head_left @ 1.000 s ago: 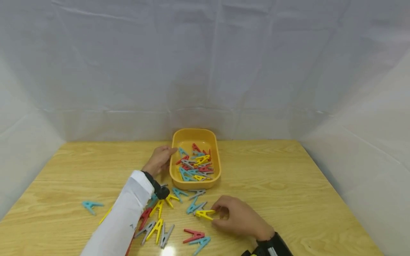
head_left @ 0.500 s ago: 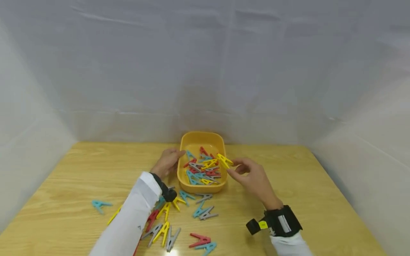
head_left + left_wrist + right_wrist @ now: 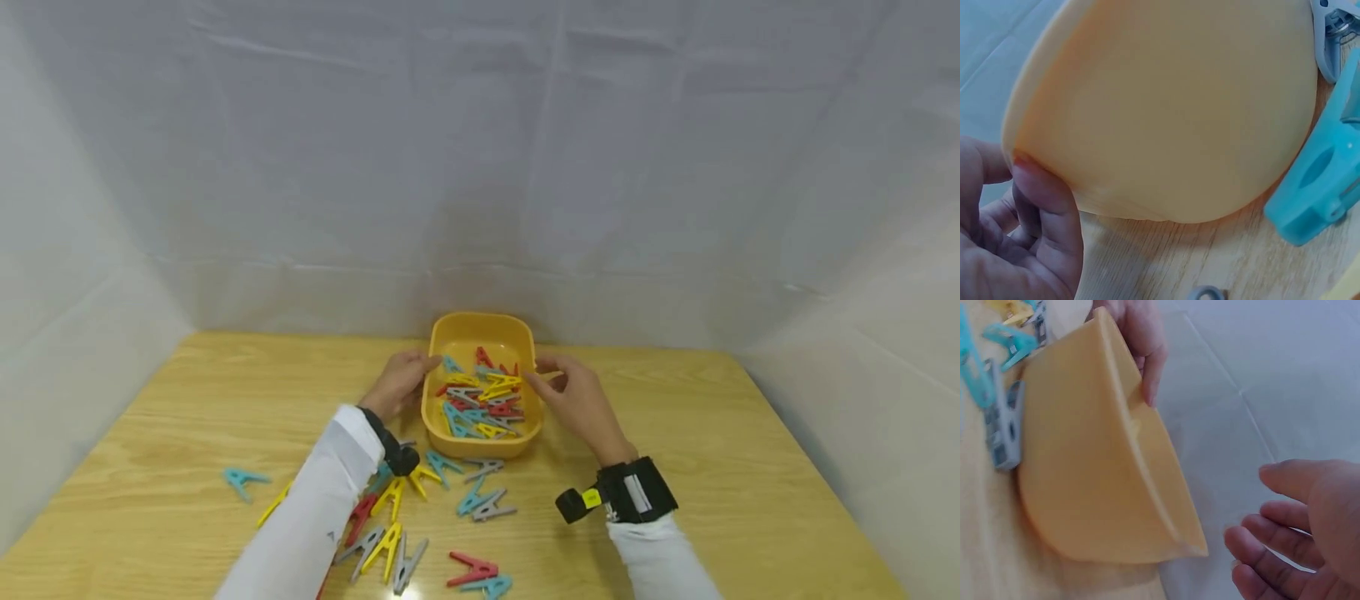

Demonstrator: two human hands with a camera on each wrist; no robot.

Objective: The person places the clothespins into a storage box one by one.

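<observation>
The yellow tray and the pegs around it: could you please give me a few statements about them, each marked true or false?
1. The left hand touches the tray at its left rim. True.
2. The right hand pinches a yellow peg. False: its fingers are relaxed and hold nothing, beside the tray's right rim.
3. The tray is empty. False: it holds red, yellow, blue and grey pegs.
4. A blue peg lies alone on the table, left of the rest. True.
5. All loose pegs lie behind the tray. False: they lie in front of it, nearer the person.
</observation>
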